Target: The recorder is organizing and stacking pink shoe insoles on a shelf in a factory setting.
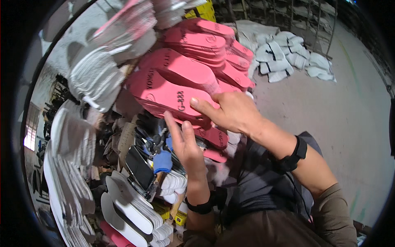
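Note:
A stack of pink shoe insoles (164, 92) with dark print lies at the middle. My right hand (234, 109) grips its near right end, thumb flat on the top insole and the other fingers down over the edge, partly hidden. My left hand (189, 144) is held upright with fingers stretched out, its fingertips at the stack's near side. Whether those fingertips press on the insoles, I cannot tell. Right behind are more pink insole stacks (181, 64). A few darker pink insoles (212, 138) lie below my right hand.
White insole stacks (92, 76) stand at the left, with more white insoles (129, 201) at the lower left. A blue glove (163, 161) and a black flat case (140, 166) lie left of my left hand. White bundles (284, 55) rest on the floor at the back right.

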`<control>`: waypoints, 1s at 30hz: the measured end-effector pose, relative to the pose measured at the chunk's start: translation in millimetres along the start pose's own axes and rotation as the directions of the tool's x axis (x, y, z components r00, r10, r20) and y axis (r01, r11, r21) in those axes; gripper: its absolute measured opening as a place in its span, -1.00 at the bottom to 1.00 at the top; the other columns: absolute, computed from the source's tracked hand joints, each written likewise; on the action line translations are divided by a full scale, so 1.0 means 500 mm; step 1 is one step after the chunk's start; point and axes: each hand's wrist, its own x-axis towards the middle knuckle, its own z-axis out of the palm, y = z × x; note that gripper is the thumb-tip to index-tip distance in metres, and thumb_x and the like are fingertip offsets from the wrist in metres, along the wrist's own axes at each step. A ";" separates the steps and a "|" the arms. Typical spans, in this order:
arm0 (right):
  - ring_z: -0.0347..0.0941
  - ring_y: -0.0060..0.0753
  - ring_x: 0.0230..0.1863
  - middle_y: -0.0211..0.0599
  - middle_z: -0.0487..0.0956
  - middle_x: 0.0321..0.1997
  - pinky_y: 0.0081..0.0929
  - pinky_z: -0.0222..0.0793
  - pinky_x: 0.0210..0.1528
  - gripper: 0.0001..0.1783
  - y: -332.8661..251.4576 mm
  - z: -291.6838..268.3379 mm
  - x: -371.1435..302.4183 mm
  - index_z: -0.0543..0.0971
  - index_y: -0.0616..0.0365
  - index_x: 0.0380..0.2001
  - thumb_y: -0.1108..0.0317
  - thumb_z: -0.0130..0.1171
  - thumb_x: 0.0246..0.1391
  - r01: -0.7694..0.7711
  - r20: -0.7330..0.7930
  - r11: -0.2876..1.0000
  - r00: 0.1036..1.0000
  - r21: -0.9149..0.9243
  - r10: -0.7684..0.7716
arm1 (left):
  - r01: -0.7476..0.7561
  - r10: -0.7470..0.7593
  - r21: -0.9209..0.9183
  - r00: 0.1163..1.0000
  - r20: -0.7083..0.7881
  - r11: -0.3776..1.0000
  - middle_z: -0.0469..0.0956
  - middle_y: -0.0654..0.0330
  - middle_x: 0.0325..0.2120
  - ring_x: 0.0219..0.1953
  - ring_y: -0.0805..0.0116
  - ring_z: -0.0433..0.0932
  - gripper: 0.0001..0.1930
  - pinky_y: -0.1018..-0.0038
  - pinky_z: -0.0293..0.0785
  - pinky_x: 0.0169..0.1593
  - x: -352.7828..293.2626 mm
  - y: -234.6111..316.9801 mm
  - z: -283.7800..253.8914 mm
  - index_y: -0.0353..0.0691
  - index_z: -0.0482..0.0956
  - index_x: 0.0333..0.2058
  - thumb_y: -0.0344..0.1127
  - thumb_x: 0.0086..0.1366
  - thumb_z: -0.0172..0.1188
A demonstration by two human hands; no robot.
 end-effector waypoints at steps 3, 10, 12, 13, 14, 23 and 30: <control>0.53 0.10 -0.40 0.04 0.53 -0.62 -0.17 0.44 -0.31 -0.12 0.043 -0.010 -0.017 0.64 0.28 -0.44 -0.44 -0.20 0.02 0.000 -0.054 0.999 0.999 -0.042 -0.002 | -0.312 0.332 0.215 0.941 -0.061 0.925 0.06 -0.14 0.24 0.28 0.09 0.08 -0.47 0.26 -0.05 0.31 -0.072 -0.018 0.011 -0.51 0.07 0.21 -0.35 0.36 -0.08; 0.40 -0.58 -0.63 -0.33 0.52 -0.63 -0.56 0.34 -0.53 -0.59 0.305 -0.004 -0.174 0.60 0.28 -0.25 0.09 0.14 0.13 -0.337 0.085 0.807 0.937 0.484 0.340 | 0.586 -0.630 0.264 0.765 0.133 0.766 0.57 0.09 -0.25 -0.25 0.24 0.57 -0.73 0.40 0.49 -0.18 -0.304 -0.235 -0.067 -0.33 0.48 -0.08 -0.40 0.25 0.12; 0.40 -0.66 -0.63 -0.41 0.52 -0.60 -0.66 0.35 -0.56 -0.69 0.395 -0.004 -0.244 0.58 0.32 -0.25 0.23 0.15 0.13 -0.458 0.107 0.688 0.865 0.563 0.490 | 0.822 -0.828 0.114 0.543 0.138 0.558 0.57 0.09 -0.23 -0.26 0.24 0.58 -0.72 0.40 0.51 -0.20 -0.334 -0.329 -0.100 -0.30 0.47 -0.06 -0.39 0.25 0.10; 0.40 -0.66 -0.63 -0.41 0.52 -0.60 -0.66 0.35 -0.56 -0.69 0.426 -0.011 -0.275 0.58 0.32 -0.25 0.23 0.15 0.13 -0.469 0.106 0.673 0.856 0.572 0.507 | 0.896 -0.884 0.026 0.433 0.176 0.444 0.56 0.11 -0.23 -0.22 0.23 0.57 -0.71 0.36 0.52 -0.14 -0.339 -0.367 -0.118 -0.29 0.47 -0.05 -0.35 0.27 0.08; 0.41 -0.66 -0.63 -0.39 0.53 -0.58 -0.68 0.35 -0.55 -0.69 0.452 -0.015 -0.303 0.57 0.33 -0.23 0.25 0.15 0.14 -0.525 0.130 0.586 0.803 0.617 0.582 | 0.948 -0.923 -0.058 0.318 0.217 0.313 0.55 0.12 -0.23 -0.19 0.23 0.55 -0.70 0.32 0.52 -0.08 -0.341 -0.394 -0.128 -0.27 0.46 -0.04 -0.31 0.28 0.07; 0.43 -0.61 -0.63 -0.33 0.55 -0.55 -0.67 0.37 -0.55 -0.72 0.557 -0.057 -0.419 0.51 0.36 -0.17 0.32 0.06 0.21 -0.538 0.061 0.377 0.628 0.754 0.776 | 0.962 -0.960 -0.214 0.212 0.185 0.172 0.48 0.08 -0.05 -0.03 0.10 0.47 -0.61 0.11 0.43 0.00 -0.367 -0.634 -0.091 -0.12 0.35 0.10 -0.18 0.33 -0.12; 0.43 -0.61 -0.64 -0.31 0.57 -0.54 -0.67 0.36 -0.57 -0.71 0.579 -0.035 -0.446 0.51 0.39 -0.15 0.35 0.09 0.19 -0.500 0.069 0.296 0.589 0.814 0.805 | 0.916 -0.932 -0.379 0.244 0.270 0.130 0.28 0.17 0.14 0.18 0.11 0.23 -0.49 0.11 0.27 0.10 -0.398 -0.713 -0.173 0.00 0.30 0.14 0.10 0.31 -0.06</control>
